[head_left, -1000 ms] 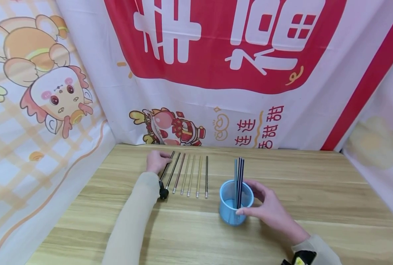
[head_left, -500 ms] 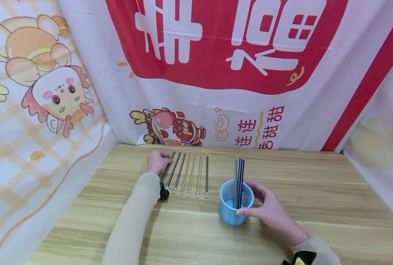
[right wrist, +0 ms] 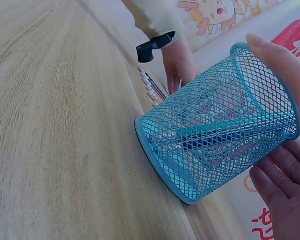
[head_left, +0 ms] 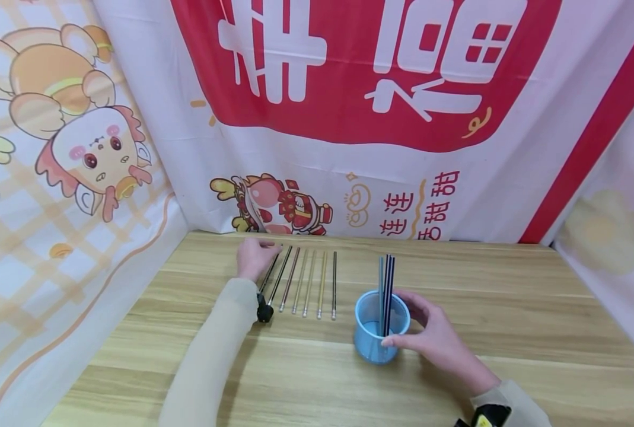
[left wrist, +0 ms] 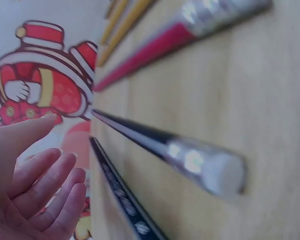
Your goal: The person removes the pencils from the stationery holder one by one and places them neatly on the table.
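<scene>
My left hand (head_left: 254,258) hovers by the far end of the leftmost black pencil (head_left: 268,274). In the left wrist view its thumb and fingers (left wrist: 55,172) are spread apart with nothing between them. A second black pencil (left wrist: 165,145) and a dark red pencil (left wrist: 155,50), each with a white eraser, lie beside it. My right hand (head_left: 436,338) grips the rim of a blue mesh pencil cup (head_left: 374,350), thumb on the near side and fingers round the far side. Several light blue and dark pencils (head_left: 387,296) stand inside the upright cup.
Several yellow-toned pencils (head_left: 308,284) and one more black pencil (head_left: 334,284) continue the row to the right, erasers toward me. Printed cloth (head_left: 349,130) hangs along the back edge of the wooden table (head_left: 295,379), with more cloth at both sides.
My left hand has shifted slightly toward the back, its fingertips moving up to the tip of the leftmost black pencil. The right hand and the pencil cup have stayed put.
</scene>
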A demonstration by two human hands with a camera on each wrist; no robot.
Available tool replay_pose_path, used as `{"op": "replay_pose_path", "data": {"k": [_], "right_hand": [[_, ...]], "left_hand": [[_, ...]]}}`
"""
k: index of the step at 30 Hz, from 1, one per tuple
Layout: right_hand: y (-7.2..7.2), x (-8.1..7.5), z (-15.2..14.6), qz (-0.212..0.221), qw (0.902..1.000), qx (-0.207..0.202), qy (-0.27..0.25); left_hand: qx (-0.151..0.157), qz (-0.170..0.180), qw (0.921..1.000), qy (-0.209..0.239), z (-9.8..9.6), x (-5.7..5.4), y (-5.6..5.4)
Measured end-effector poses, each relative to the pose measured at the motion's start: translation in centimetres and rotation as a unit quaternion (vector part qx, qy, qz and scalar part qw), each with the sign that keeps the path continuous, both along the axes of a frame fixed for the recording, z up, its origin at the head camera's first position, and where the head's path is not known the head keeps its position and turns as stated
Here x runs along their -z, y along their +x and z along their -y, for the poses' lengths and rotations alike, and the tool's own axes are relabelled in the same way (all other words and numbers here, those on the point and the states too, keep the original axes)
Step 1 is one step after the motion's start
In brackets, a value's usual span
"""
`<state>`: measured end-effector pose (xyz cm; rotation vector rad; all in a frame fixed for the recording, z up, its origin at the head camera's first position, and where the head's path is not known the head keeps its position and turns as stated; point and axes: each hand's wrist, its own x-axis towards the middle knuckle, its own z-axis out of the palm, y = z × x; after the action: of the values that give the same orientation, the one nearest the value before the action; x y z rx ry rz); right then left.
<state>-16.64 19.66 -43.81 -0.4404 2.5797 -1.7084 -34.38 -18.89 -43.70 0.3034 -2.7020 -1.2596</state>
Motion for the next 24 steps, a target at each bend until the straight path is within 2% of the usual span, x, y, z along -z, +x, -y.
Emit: {"op": "replay_pose_path", "data": {"k": [8,16,24], "right_hand": [[0.0,0.0,0.0,0.006,1.0,0.001,-0.004],[0.0,0.0,0.0,0.009,0.9999,0.001,-0.009],[0.0,-0.1,0.0,0.015,0.9999,0.002,-0.007]], "left_hand": [[0.035,-0.027,0.9982,0.04,-0.9,-2.1,1.0],[0.089,-0.074,0.9901,0.079,-2.8,-4.2,2.5],[0.144,-0.069,0.9837,0.083,-5.4,-5.5,4.6]]}}
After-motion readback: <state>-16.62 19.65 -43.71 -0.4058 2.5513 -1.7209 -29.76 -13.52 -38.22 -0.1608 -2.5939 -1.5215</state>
